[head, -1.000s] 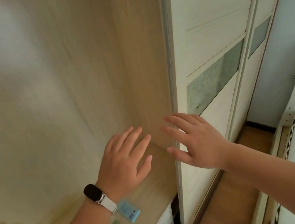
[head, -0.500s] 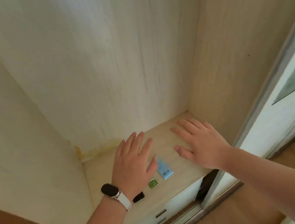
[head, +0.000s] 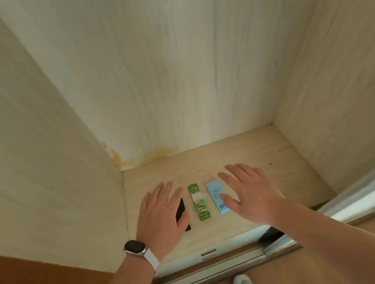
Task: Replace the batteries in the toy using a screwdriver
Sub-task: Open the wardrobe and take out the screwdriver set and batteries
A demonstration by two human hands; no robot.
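Batteries (head: 199, 201), a green strip pack, were laid flat near the front edge of the shelf (head: 284, 162), between a black thing (head: 181, 213) and a blue box (head: 216, 195). Seen from the head view, the left hand (head: 161, 214) was spread flat over the black thing, the right hand (head: 250, 195) splayed beside the box, nothing gripped.

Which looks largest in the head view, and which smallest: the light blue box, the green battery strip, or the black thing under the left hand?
1 and 2. light blue box and green battery strip: they look nearly alike, so I do not rank them.
3. black thing: smallest as it shows, but the left hand hides part of it.
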